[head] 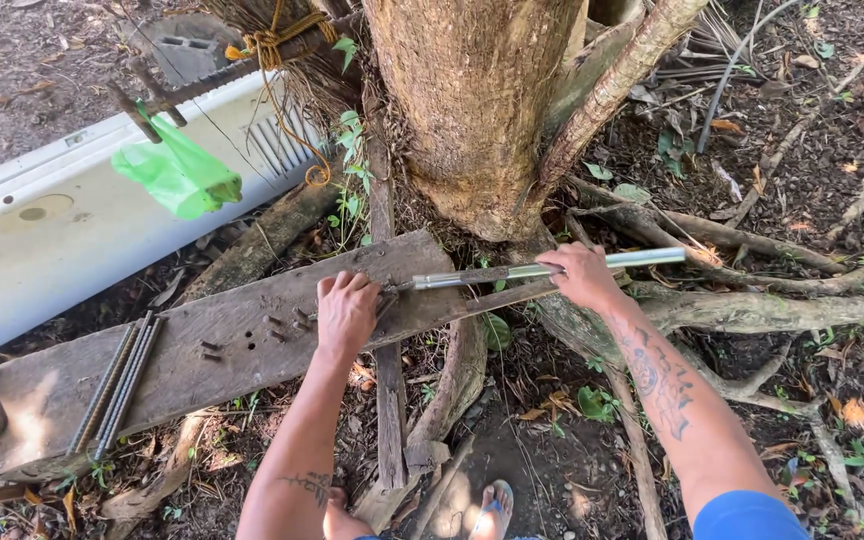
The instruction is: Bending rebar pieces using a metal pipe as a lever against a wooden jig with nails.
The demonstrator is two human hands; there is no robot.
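Note:
A weathered wooden plank lies across roots at the foot of a tree trunk. My left hand presses down on the plank, fingers curled over something I cannot make out. My right hand grips a long silvery metal pipe that lies level, its left end meeting the plank next to my left hand. Several short nails or pegs stick up from the plank just left of that hand.
A bundle of steel rods rests on the plank's left part. Behind are a long white panel, a green plastic bag hanging from a bar, and yellow rope. Roots spread right. My sandalled foot stands below.

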